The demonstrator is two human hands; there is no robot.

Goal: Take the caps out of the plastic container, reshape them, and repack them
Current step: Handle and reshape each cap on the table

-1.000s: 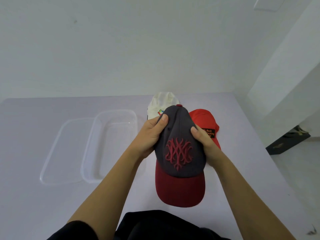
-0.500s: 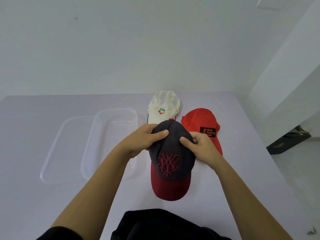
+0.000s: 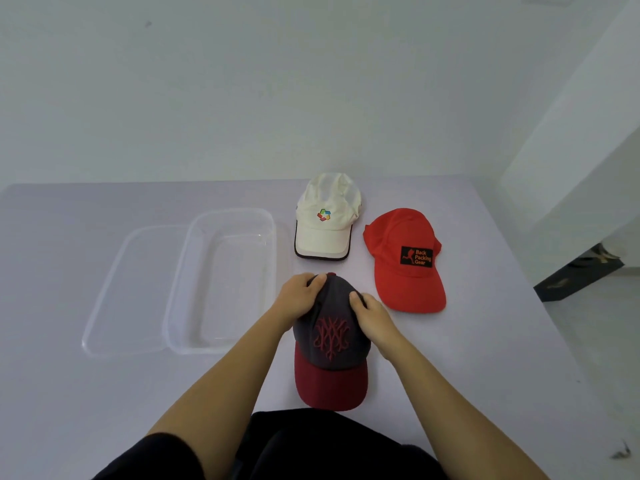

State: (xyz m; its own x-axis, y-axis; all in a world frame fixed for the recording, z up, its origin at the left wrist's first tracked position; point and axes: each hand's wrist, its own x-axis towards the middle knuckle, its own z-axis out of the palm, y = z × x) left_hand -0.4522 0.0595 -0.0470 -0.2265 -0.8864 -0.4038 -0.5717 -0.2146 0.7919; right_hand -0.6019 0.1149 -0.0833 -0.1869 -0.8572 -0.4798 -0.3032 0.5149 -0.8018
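A dark grey cap with a maroon brim and red embroidery (image 3: 330, 344) rests on the table, brim toward me. My left hand (image 3: 299, 299) grips the crown's left back side, and my right hand (image 3: 372, 318) grips its right side. A white cap with a coloured logo (image 3: 325, 220) lies behind it. To the right lies a red cap with a black patch (image 3: 405, 261). The clear plastic container (image 3: 225, 278) stands empty to the left of the caps.
The container's clear lid (image 3: 128, 292) lies flat against its left side. The table (image 3: 69, 393) ends at the right, where a floor and a dark object (image 3: 578, 275) show below. A white wall stands behind the table.
Both hands have lowered the grey cap from in front of me down onto the table, keeping hold of its crown. The white and red caps are now fully uncovered.
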